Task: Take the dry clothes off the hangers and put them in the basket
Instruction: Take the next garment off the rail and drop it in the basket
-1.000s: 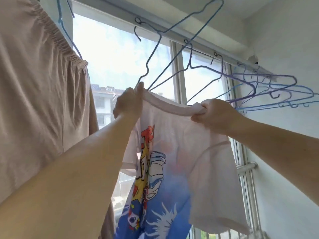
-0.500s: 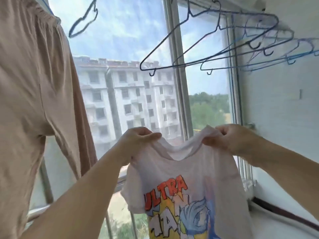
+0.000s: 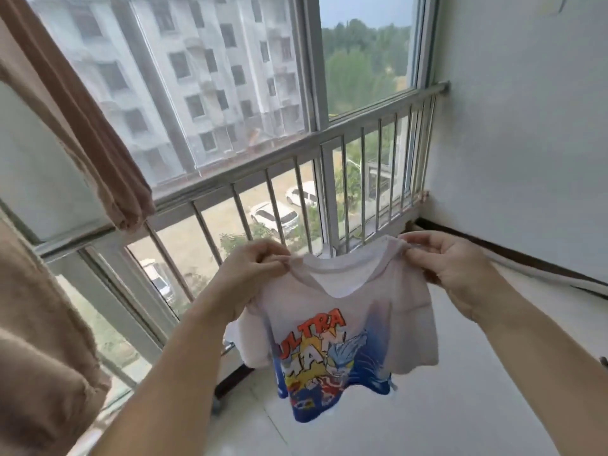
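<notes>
A small white T-shirt (image 3: 348, 327) with an orange, yellow and blue cartoon print hangs in the air in front of me, off any hanger. My left hand (image 3: 250, 274) pinches its left shoulder at the collar. My right hand (image 3: 450, 261) pinches the right shoulder. The shirt is spread between both hands, above the pale tiled floor. No hanger and no basket are in view.
Beige trousers (image 3: 42, 291) hang down the left side, close to my left arm. A metal window railing (image 3: 296, 153) runs across ahead, and a white wall (image 3: 526, 126) stands on the right. Pale floor tiles (image 3: 460, 406) lie below the shirt.
Both hands have come down with the shirt, from the hanger rail to waist height. The view has tilted downward, so the wire hangers overhead have left the frame.
</notes>
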